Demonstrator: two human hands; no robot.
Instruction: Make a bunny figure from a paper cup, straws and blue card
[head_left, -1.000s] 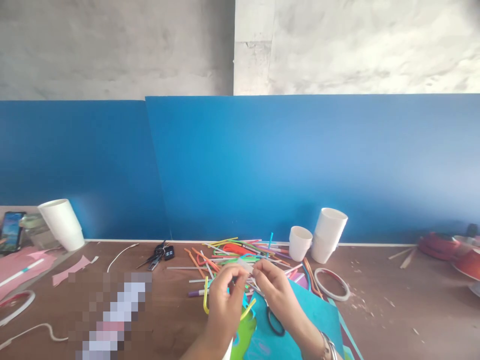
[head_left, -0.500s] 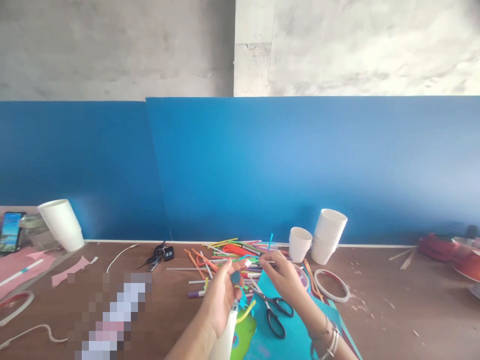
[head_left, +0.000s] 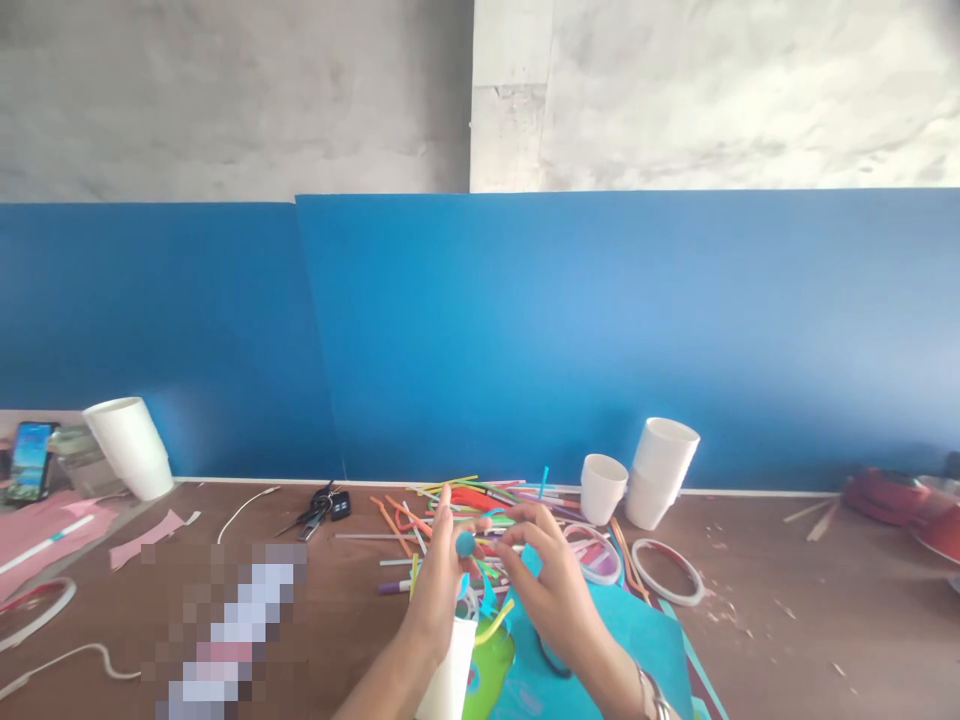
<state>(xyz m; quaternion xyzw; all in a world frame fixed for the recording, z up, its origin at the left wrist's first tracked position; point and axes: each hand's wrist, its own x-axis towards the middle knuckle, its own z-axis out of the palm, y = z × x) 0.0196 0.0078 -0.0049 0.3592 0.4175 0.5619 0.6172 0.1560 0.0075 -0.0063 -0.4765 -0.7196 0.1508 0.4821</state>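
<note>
At far left I see a phone (head_left: 30,460), screen lit, beside a clear container (head_left: 84,462) | keys (head_left: 313,518) with a black fob (head_left: 340,505) on the brown table (head_left: 345,620) | white cable (head_left: 241,513) just left of them | blue partition (head_left: 600,320) behind | bare concrete wall (head_left: 225,100) above

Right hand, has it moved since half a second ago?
Yes: the right hand has shifted left and a little lower in the view, away from the white ring lying to its right.
</note>
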